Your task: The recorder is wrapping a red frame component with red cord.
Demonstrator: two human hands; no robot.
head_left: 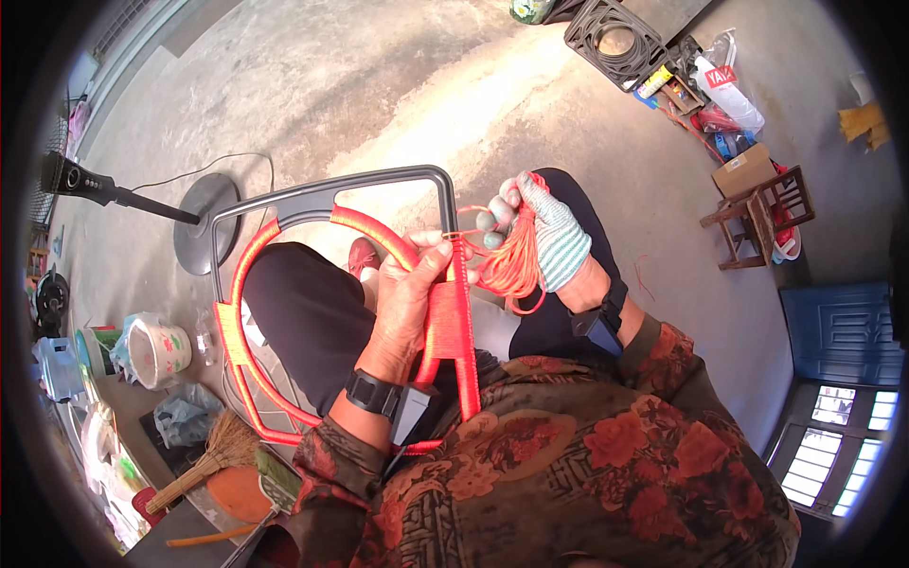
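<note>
A black metal frame (379,175) with rounded corners lies across my lap, with a ring inside it. Orange-red cord is wound tightly around much of the ring (256,254) and along the right-hand bar (466,331); the top bar is bare black. My left hand (402,301), ungloved, grips the right-hand bar near the upper end of the winding, thumb and fingertips pinching there. Just to the right, my right hand (559,237), in a striped glove with grey fingertips, is closed on a loose bundle of orange-red cord (511,263). A strand runs from it to the bar.
A black pole on a round base (205,222) stands at the left, its cable on the floor. Nearer lie a white bucket (159,350) and a straw broom (213,454). To the right are a wooden stool (757,222), a cardboard box (743,170) and a black crate (615,43).
</note>
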